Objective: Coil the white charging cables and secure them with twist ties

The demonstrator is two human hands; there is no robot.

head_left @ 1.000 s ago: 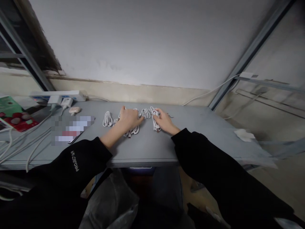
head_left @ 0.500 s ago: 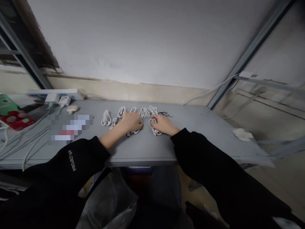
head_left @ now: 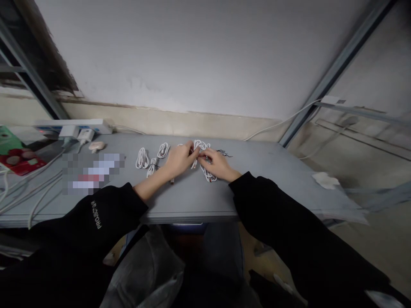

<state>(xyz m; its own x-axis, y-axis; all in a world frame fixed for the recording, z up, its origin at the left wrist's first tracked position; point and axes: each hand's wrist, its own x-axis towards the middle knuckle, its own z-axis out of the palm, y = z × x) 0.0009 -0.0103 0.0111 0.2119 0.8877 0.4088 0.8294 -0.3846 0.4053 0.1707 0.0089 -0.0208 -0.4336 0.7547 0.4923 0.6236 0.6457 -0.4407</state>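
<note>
Coiled white cables lie in small bundles on the grey table. My left hand (head_left: 181,159) has its fingers closed around a white cable bundle (head_left: 196,145), lifted slightly at the middle. My right hand (head_left: 218,164) pinches at the same bundle from the right, its fingertips close to the left ones. Below the right hand rests a cable coil (head_left: 208,174). To the left of my left hand are three more coils: a left coil (head_left: 141,158), a back coil (head_left: 163,149) and a black-tied coil (head_left: 152,167). Other coils are partly hidden under the left hand.
Thin black ties (head_left: 223,152) lie behind my right hand. At the left stand a white power strip (head_left: 96,125) with plugged chargers, a pale small case (head_left: 96,146), loose cords and a red-and-green box (head_left: 22,159). A white crumpled piece (head_left: 326,180) lies at the right.
My left hand has moved right and back, from over the coils to the cable bundle. The right fingers have shifted up and left from the front coil to meet it.
</note>
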